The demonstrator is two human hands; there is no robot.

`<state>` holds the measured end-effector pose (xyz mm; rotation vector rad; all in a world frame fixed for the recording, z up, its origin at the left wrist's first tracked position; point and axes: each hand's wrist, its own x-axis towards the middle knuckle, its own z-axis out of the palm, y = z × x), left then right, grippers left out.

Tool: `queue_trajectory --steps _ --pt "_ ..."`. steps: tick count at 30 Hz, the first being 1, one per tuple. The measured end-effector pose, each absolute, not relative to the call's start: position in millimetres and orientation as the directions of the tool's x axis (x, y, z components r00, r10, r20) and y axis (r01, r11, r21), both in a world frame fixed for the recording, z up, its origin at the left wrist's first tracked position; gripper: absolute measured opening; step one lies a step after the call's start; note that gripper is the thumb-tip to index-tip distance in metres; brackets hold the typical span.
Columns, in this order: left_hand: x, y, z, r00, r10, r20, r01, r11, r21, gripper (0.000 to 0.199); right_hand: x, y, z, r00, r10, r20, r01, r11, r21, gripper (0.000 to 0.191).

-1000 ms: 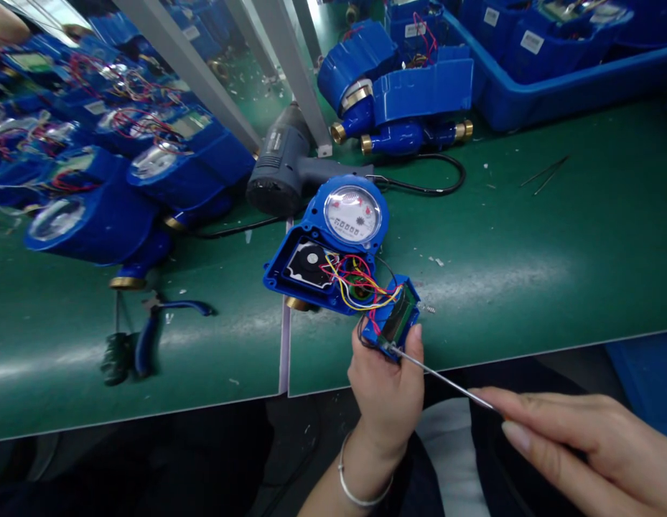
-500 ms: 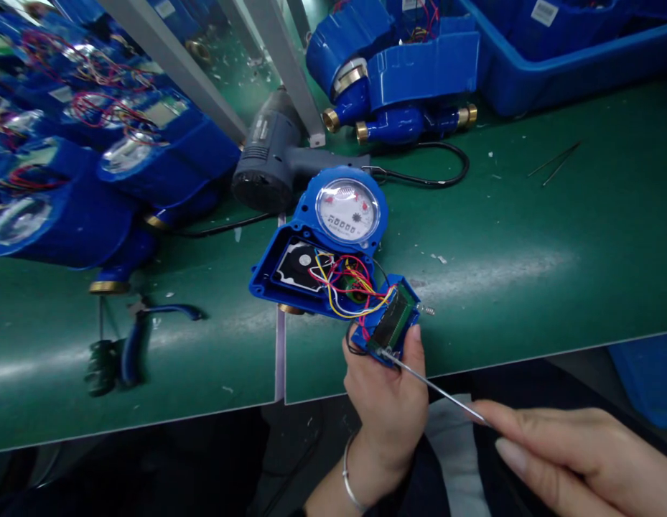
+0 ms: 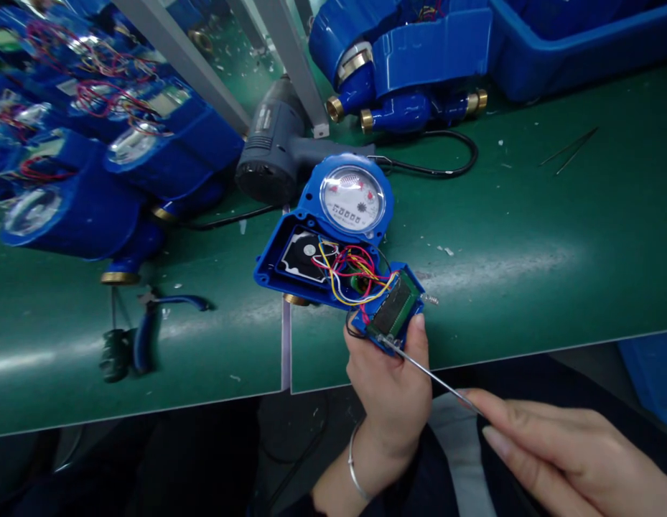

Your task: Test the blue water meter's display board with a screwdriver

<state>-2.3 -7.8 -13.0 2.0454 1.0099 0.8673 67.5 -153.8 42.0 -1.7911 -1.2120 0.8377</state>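
My left hand (image 3: pixel 390 388) is closed around a small blue display module (image 3: pixel 393 305) with a dark screen, a green circuit board and a coil spring at its side. Yellow, red and white wires (image 3: pixel 360 269) run from it into the open housing of a blue water meter (image 3: pixel 325 233), whose round dial faces up. Between the fingers of my right hand (image 3: pixel 559 445) is a screwdriver (image 3: pixel 433 377); its slim metal shaft shows, and its handle is hidden. The tip touches the module's lower corner, beside my left thumb.
A grey heat gun (image 3: pixel 276 143) lies behind the meter, near metal frame legs (image 3: pixel 295 64). Several blue meters (image 3: pixel 75 208) crowd the left. Cutting pliers (image 3: pixel 147 330) and a dark-handled tool (image 3: pixel 115 355) lie front left. Thin tweezers (image 3: pixel 573 149) and a blue bin (image 3: pixel 586 79) are at right.
The view has shifted slightly, so the bench things sit a little higher and further right. Both hands keep their hold, and the screwdriver tip stays at the module's corner.
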Motion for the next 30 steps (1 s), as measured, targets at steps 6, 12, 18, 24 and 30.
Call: queue_trajectory --steps 6,12,18,24,30 --pt "-1.9 -5.9 -10.1 0.485 0.845 0.225 0.357 -0.426 0.831 0.036 60.7 -157.2 33.0 0.301 0.953 -0.003 0.541 -0.174 -0.823 0.044" --pt "-2.1 -4.6 -12.8 0.473 0.839 0.27 0.386 -0.472 0.793 0.036 54.7 -152.6 33.3 0.298 0.884 -0.36 -0.038 -0.366 -0.93 0.032" --pt "-3.0 -4.8 -14.0 0.499 0.826 0.262 0.348 -0.468 0.812 0.032 51.0 -152.3 29.3 0.146 0.831 -0.537 -0.363 -0.46 -0.81 0.041" --pt "-2.0 -6.0 -12.4 0.483 0.849 0.212 0.322 -0.398 0.859 0.037 56.3 -159.6 25.4 0.368 0.928 -0.06 0.42 -0.224 -0.88 0.039" --pt "-1.2 -5.6 -11.7 0.483 0.852 0.202 0.323 -0.387 0.863 0.04 56.3 -158.7 21.3 0.356 0.931 -0.086 0.331 -0.211 -0.92 0.042"
